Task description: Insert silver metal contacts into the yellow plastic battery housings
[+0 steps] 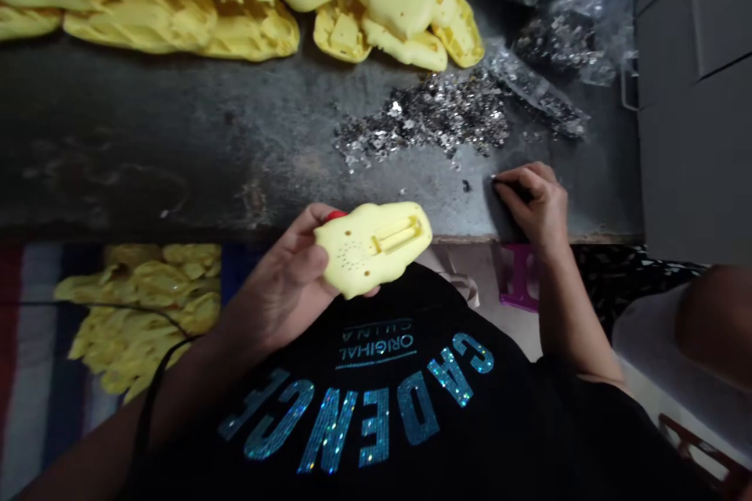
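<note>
My left hand [282, 282] is closed around one end of a yellow plastic shell [352, 250], held just off the table's front edge. The shell's face has a long recessed slot, a cluster of tiny holes and two larger holes. Something red [336, 214] shows by my left fingers; its kind is unclear. My right hand [537, 200] rests over the table near its front edge, thumb and finger pinched together. A tiny glint shows at those fingertips, too small to name. Left of them lies a small dark piece [466, 185]. Farther back spreads a pile of small shiny metal pieces [435, 117].
Several yellow shells [164, 16] are heaped along the back of the dark table [117, 133]. Clear plastic bags [564, 39] lie at the back right, beside a grey cabinet [699, 109]. More yellow shells [153, 305] sit below at left. Another person's leg [675, 329] is at right.
</note>
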A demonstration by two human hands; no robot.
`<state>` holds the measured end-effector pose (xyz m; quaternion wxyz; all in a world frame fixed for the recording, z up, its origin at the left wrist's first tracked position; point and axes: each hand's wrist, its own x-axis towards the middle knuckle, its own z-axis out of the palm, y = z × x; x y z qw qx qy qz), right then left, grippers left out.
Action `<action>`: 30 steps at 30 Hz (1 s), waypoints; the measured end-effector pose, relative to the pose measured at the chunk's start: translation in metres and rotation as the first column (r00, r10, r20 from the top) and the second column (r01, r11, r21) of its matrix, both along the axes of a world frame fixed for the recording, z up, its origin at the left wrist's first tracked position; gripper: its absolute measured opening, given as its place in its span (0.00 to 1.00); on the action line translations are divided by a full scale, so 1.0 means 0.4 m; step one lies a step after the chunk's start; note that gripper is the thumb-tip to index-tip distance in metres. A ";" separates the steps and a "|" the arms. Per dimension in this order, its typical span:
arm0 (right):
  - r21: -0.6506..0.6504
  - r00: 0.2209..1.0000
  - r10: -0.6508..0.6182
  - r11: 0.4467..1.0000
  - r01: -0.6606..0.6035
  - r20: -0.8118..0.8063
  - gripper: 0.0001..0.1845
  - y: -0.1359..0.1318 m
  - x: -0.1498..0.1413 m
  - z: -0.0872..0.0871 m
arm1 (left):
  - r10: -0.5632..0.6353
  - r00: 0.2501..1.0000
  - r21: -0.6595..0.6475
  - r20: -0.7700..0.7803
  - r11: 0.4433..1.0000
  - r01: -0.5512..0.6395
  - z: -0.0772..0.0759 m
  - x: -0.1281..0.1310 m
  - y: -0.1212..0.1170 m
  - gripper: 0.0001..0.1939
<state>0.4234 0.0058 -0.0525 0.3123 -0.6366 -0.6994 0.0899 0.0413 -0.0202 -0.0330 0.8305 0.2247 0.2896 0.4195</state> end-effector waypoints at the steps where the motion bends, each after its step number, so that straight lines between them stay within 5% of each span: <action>1: 0.020 1.000 0.001 1.000 -0.001 -0.012 0.04 -0.005 -0.010 0.010 | 0.011 1.000 0.000 0.017 1.000 -0.011 0.001 0.006 -0.003 0.18; 4: 0.088 0.995 0.046 0.995 -0.038 -0.092 0.04 -0.024 -0.068 0.061 | 0.026 0.997 -0.022 0.070 0.999 -0.024 0.002 0.018 -0.008 0.20; 11: 0.142 0.878 0.445 0.894 -0.424 -0.175 0.10 -0.049 -0.233 0.154 | 0.036 0.997 -0.037 0.065 0.999 -0.033 0.007 0.016 -0.018 0.23; 18: 0.175 0.877 0.479 0.867 -0.467 -0.037 0.12 -0.047 -0.258 0.161 | 0.054 0.998 -0.015 -0.020 0.998 -0.054 0.026 0.003 -0.033 0.25; 30: 0.139 0.871 0.480 0.860 -0.491 0.109 0.14 -0.060 -0.270 0.188 | 0.058 0.987 0.082 0.148 0.994 -0.070 0.024 0.005 -0.033 0.19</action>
